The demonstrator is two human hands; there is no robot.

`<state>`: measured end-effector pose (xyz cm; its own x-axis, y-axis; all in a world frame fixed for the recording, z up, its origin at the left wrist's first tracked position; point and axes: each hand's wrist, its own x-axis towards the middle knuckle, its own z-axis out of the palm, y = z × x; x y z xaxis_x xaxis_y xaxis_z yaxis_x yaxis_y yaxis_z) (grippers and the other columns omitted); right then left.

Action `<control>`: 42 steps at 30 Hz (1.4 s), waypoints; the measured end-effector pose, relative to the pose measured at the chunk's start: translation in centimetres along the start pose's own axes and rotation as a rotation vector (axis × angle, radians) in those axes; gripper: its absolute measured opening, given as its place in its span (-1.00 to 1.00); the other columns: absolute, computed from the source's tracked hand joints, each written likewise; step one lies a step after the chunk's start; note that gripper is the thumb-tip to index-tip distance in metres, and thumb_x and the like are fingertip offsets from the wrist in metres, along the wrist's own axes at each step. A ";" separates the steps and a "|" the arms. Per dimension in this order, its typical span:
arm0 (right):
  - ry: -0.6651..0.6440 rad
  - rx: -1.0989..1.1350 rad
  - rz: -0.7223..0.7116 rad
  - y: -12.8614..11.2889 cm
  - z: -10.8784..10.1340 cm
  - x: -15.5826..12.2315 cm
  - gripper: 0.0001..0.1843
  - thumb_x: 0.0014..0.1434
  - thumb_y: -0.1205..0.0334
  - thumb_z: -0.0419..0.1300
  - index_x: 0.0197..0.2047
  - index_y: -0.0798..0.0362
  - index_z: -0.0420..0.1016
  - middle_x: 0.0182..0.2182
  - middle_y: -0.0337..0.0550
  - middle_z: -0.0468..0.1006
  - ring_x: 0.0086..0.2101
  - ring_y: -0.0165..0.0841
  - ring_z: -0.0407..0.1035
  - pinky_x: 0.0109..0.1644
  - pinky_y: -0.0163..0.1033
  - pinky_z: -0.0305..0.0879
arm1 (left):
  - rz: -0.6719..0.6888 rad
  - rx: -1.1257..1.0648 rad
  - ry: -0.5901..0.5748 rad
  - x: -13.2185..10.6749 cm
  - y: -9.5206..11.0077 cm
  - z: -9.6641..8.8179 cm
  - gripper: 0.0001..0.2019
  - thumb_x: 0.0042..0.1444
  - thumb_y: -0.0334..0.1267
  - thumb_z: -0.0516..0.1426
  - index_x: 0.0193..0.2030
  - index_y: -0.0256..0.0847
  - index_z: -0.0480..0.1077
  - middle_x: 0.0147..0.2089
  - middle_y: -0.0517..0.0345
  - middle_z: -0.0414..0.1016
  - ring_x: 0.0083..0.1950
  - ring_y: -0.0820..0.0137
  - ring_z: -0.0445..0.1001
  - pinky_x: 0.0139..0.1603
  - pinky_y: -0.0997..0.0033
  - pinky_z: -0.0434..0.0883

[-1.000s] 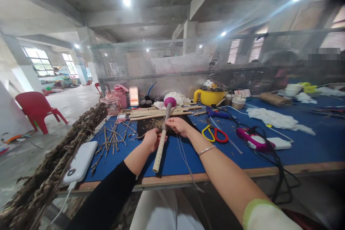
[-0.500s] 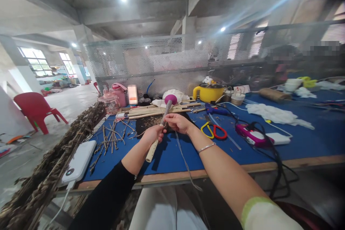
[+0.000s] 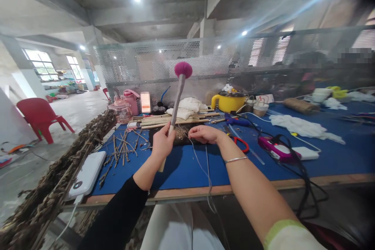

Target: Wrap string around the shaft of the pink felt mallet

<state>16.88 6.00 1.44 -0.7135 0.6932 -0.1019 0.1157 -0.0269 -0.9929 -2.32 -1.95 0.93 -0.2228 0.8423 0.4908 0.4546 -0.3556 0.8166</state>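
Note:
My left hand (image 3: 163, 143) is closed round the lower part of a stick (image 3: 177, 101), held nearly upright over the table. Grey wrapping covers its upper length, and a round magenta head (image 3: 183, 70) tops it. The pale bare lower end shows below my fist. To the right, my right hand (image 3: 204, 134) pinches a thin grey cord (image 3: 197, 155). The cord hangs in strands past the table's front edge. Beneath and behind the hands lies a dark mat (image 3: 155, 134) with brown scraps on it.
Thin twigs (image 3: 124, 146) and a white power bank (image 3: 87, 175) lie at left. Pale sticks (image 3: 187, 119) and a yellow pot (image 3: 232, 102) stand behind. Right are red-handled scissors (image 3: 243, 144), a blue glue gun (image 3: 238, 120), a magenta power strip (image 3: 277, 149) and black cables (image 3: 304, 187).
The stick has risen and tipped more upright, its magenta head now well above the table. My right hand has moved right, away from the stick, drawing the cord out.

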 end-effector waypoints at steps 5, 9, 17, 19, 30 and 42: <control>0.358 0.162 -0.265 -0.2 3.1 2.1 -0.63 0.03 0.03 0.21 -0.11 -0.03 0.35 -0.18 -0.20 0.45 -0.24 -0.48 0.33 -0.26 -0.42 0.23 | 0.129 0.225 -0.061 -0.1 -0.4 -0.2 -0.53 0.03 -0.32 0.06 0.13 -0.35 0.29 -0.24 0.00 0.54 -0.27 0.35 0.47 -0.18 0.45 0.34; 0.182 0.158 -0.177 0.2 5.4 3.2 -0.66 -0.09 0.10 0.31 -0.25 0.09 0.40 -0.31 -0.14 0.49 -0.34 -0.43 0.37 -0.25 -0.33 0.27 | 0.204 0.384 -0.157 -0.4 -1.1 0.4 -0.53 0.08 -0.33 0.01 0.16 -0.34 0.25 -0.08 -0.13 0.49 -0.10 0.27 0.46 -0.06 0.39 0.32; 0.414 0.182 -0.205 0.5 6.3 3.6 -0.80 -0.07 0.32 0.24 -0.54 0.12 0.24 -0.63 -0.29 0.36 -0.63 -0.56 0.20 -0.53 -0.42 0.17 | 0.075 0.565 -0.170 -0.3 -1.3 0.2 -0.51 0.05 -0.37 0.01 0.17 -0.29 0.22 -0.10 -0.15 0.49 -0.08 0.22 0.46 -0.07 0.33 0.32; 0.392 0.282 -0.185 0.0 6.8 3.5 -0.83 0.02 0.30 0.15 -0.50 0.10 0.20 -0.64 -0.35 0.32 -0.67 -0.60 0.14 -0.58 -0.46 0.11 | 0.046 0.557 -0.174 -0.3 -1.4 0.3 -0.54 0.05 -0.36 0.01 0.14 -0.25 0.24 -0.13 -0.12 0.50 -0.10 0.23 0.46 -0.10 0.34 0.32; 0.358 0.147 0.008 -0.9 7.7 2.5 -0.88 0.07 0.23 0.10 -0.44 0.09 0.29 -0.81 -0.49 -0.01 -0.80 -0.62 -0.21 -0.75 -0.47 -0.32 | -0.059 0.386 -0.071 -0.1 -1.5 0.3 -0.83 -0.01 -0.31 0.08 -0.24 -0.27 0.33 -0.33 -0.03 0.51 -0.27 0.28 0.47 -0.29 0.39 0.32; 0.340 0.192 -0.170 -0.2 6.1 3.2 -0.75 -0.05 0.13 0.23 -0.46 0.10 0.26 -0.73 -0.36 0.29 -0.79 -0.62 -0.05 -0.79 -0.48 -0.23 | -0.344 -0.456 -0.149 -0.2 0.1 1.5 -0.75 -0.08 -0.16 0.16 -0.37 -0.32 0.29 -0.70 0.32 0.28 -0.75 0.63 0.15 -0.72 0.62 0.10</control>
<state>10.32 3.84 0.91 -0.4394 0.8964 0.0583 -0.1378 -0.0032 -0.9904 -0.97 -1.56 0.51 -0.1537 0.9761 0.1534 -0.0460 -0.1622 0.9857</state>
